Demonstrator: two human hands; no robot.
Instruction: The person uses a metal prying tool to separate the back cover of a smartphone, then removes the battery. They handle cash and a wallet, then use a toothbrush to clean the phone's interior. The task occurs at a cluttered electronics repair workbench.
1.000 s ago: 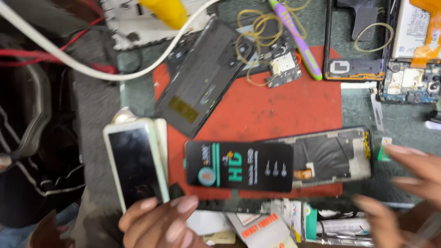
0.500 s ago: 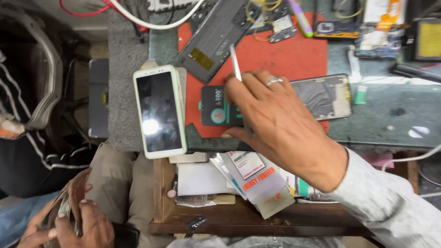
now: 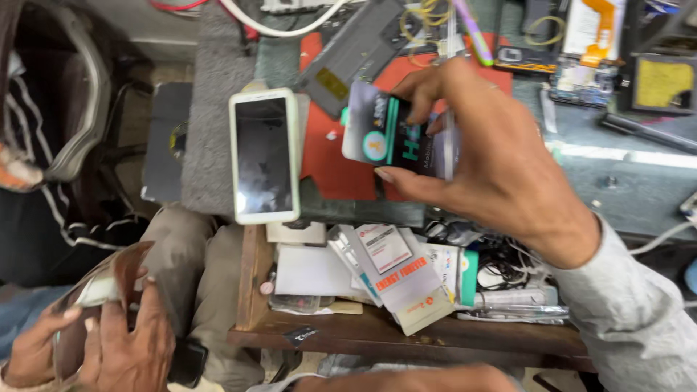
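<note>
Black packet (image 3: 392, 138) with a teal band and a white left end: one, lifted off the bench, held over the red mat (image 3: 348, 174) just right of centre. Right hand (image 3: 494, 152) comes in from the right with a grey sleeve; thumb under the packet's near edge, fingers curled over its far edge, so the hand is closed around it. A thin pale stick-like tool (image 3: 450, 109) also runs upright through the same fingers, across the packet's right end.

Left hand: a forearm edge shows at the near bottom of the frame, but the hand itself is out of view.

One white-framed phone (image 3: 265, 156), screen dark, lies flat to the left of the packet, half on the red mat's left margin and half on the grey pad (image 3: 210, 145). Apart from the packet, not touching.

One dark grey phone back panel (image 3: 348, 54) lies tilted at the far side, just beyond the packet.

Open wooden drawer (image 3: 377, 334) near the viewer, below the bench edge, holds a loose stack of small cards and packets; count unclear, at least four overlapping.

Near left corner: two hands of another person (image 3: 109, 334), seated alongside, holding a brown wallet (image 3: 94, 290) open.

Far right: one green circuit board (image 3: 581, 72) and one dark pen-like tool (image 3: 646, 131) on the grey bench top.
</note>
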